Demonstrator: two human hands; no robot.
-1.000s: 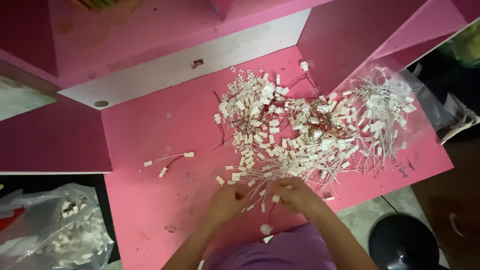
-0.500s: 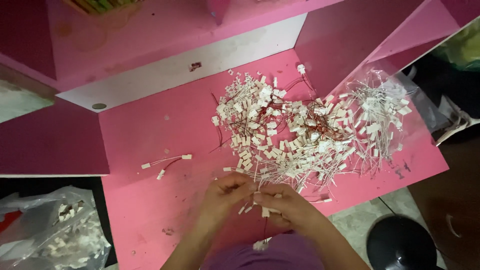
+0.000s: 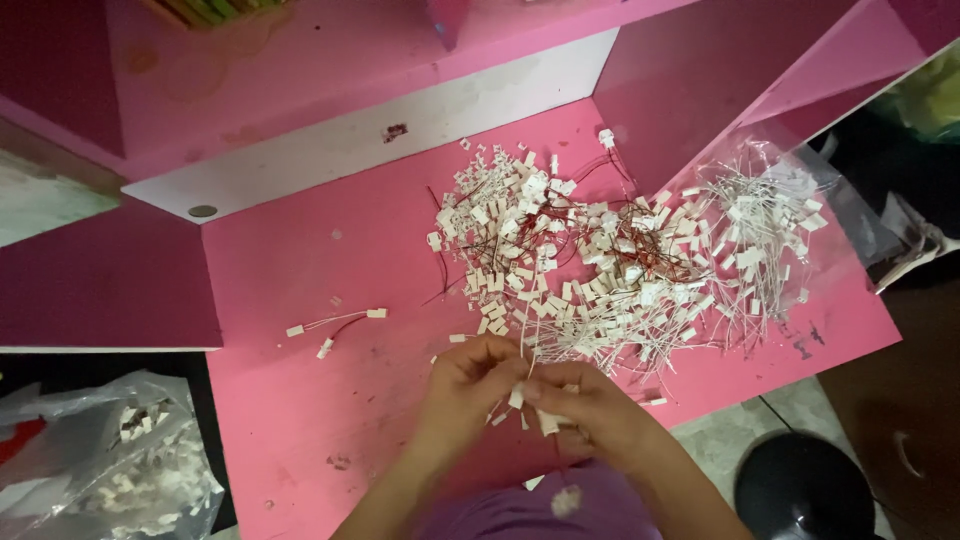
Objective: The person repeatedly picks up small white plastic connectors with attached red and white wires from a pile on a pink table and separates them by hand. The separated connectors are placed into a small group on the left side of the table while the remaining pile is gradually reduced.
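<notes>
At far left, a clear bag (image 3: 110, 470) holds white connectors. On the pink tabletop (image 3: 300, 420), a loose wire (image 3: 335, 325). Left hand (image 3: 470, 380) and right hand (image 3: 580, 405) pinch a connector (image 3: 517, 397) together, near the heap (image 3: 590, 260); another bag (image 3: 790, 215) holds wired ones.

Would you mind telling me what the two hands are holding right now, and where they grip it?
Both hands meet on a small white connector: the left hand and right hand pinch it at their fingertips; the exact part gripped is too small to tell.
</notes>
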